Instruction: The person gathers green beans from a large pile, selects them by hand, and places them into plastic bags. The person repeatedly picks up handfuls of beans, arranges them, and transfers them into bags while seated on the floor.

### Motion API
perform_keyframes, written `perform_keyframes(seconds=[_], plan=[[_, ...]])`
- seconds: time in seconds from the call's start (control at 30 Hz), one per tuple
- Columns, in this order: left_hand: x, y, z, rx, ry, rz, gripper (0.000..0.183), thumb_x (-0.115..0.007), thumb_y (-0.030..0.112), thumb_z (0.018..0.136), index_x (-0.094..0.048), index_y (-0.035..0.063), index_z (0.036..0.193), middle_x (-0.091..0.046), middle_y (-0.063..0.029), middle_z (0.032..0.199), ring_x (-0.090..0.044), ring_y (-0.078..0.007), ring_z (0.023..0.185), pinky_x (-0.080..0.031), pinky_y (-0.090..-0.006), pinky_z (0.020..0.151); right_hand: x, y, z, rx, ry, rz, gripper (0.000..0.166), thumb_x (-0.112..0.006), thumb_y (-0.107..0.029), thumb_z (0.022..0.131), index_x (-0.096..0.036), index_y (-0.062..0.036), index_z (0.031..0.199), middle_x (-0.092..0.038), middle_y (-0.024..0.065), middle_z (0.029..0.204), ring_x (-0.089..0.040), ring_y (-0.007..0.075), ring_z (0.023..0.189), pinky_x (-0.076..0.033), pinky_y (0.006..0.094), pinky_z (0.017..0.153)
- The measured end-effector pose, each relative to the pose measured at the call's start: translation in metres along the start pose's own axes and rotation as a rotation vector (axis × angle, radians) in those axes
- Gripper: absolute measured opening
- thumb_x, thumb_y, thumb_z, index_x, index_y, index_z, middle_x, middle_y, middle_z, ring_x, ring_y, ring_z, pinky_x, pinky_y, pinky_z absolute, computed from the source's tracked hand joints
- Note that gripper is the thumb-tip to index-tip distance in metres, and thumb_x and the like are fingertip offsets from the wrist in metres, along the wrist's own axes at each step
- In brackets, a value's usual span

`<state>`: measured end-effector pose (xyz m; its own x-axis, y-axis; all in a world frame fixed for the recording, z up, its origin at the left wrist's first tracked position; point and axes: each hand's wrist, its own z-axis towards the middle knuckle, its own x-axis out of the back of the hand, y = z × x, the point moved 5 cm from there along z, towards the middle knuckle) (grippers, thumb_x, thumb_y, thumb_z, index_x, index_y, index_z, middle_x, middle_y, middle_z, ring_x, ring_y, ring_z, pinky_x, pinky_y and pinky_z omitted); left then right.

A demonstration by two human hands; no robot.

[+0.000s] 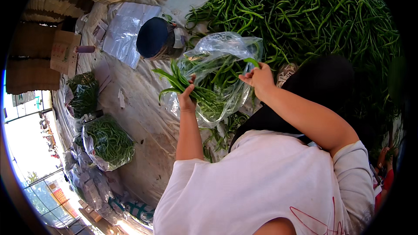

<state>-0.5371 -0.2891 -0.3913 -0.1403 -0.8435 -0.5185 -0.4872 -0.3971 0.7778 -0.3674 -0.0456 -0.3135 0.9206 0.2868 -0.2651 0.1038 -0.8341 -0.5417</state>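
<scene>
My left hand (187, 98) grips a bunch of long green chili peppers (173, 80) at the near left side of a clear plastic bag (225, 44). The bag stands with its mouth spread and holds more peppers (225, 75). At the bag's right side, my right hand (261, 80) pinches a single green pepper (251, 61) between thumb and fingers. Right behind the bag, a large heap of the same long peppers (294, 16) covers the ground. A few loose peppers (218, 140) lie between the bag and my body.
A bucket-like container with a dark round top (152, 37) stands left of the bag. Flat plastic sheets (127, 29) lie beyond it. Filled bags of peppers (109, 140) sit at left. Cardboard boxes (67, 52) are stacked farther left. Another person's hand (383, 153) shows at far right.
</scene>
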Motion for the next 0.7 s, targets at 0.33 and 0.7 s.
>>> perform_keyframes(seconds=[0.33,0.7], plan=[[-0.058,0.201,0.057,-0.54,-0.055,0.092,0.028,-0.065,-0.006,0.074,-0.061,0.0024,0.1,-0.064,-0.0062,0.093,-0.059,-0.0321,0.108,-0.04,-0.0445,0.102,-0.088,0.046,0.007,0.315,-0.513,-1.188,0.069,-0.047,-0.032,0.098,-0.012,-0.0014,0.148,-0.02,0.0262,0.148,-0.037,0.0391,0.129,-0.036,0.0434,0.106],[-0.165,0.222,-0.051,-0.192,-0.17,1.018,0.041,-0.071,-0.001,0.068,-0.058,-0.0013,0.106,-0.06,-0.0077,0.094,-0.058,-0.0173,0.081,-0.047,-0.0305,0.077,-0.002,-0.131,-0.04,0.406,-0.998,-1.709,0.062,-0.053,-0.044,0.094,-0.04,-0.0055,0.141,-0.051,0.0169,0.135,-0.05,0.0335,0.123,-0.042,0.0431,0.099]])
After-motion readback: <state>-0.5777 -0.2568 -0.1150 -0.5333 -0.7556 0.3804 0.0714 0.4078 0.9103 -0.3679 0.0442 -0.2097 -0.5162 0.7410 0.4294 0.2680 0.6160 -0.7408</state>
